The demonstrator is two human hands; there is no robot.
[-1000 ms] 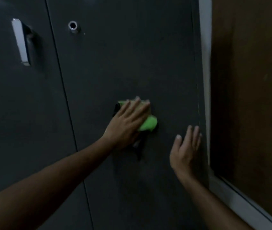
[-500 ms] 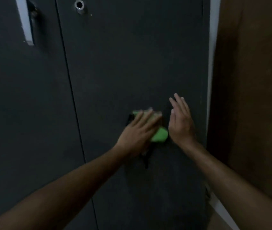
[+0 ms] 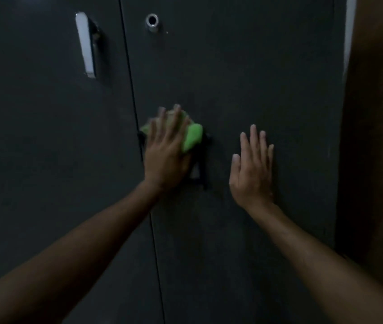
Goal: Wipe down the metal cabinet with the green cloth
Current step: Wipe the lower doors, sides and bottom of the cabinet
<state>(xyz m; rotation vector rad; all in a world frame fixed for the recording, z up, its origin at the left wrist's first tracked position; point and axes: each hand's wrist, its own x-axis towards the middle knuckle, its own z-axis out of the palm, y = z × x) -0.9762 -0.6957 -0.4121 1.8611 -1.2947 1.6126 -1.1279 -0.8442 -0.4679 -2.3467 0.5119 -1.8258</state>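
Observation:
The dark grey metal cabinet (image 3: 267, 73) fills the view, with two doors meeting at a vertical seam. My left hand (image 3: 166, 150) presses the green cloth (image 3: 193, 136) flat against the right door, just right of the seam, fingers straight and spread over it. Most of the cloth is hidden under the palm; a bright green fold sticks out on the right. My right hand (image 3: 252, 168) lies flat on the same door to the right of the cloth, fingers straight and pointing up, holding nothing.
A shiny metal handle (image 3: 85, 44) stands on the left door at upper left. A round keyhole lock (image 3: 152, 21) sits near the top of the right door. A brown wooden surface (image 3: 379, 136) borders the cabinet on the right.
My left hand has slid the cloth leftward to the door seam. My right hand, close beside the cloth half a second ago, now lies farther from it on the door.

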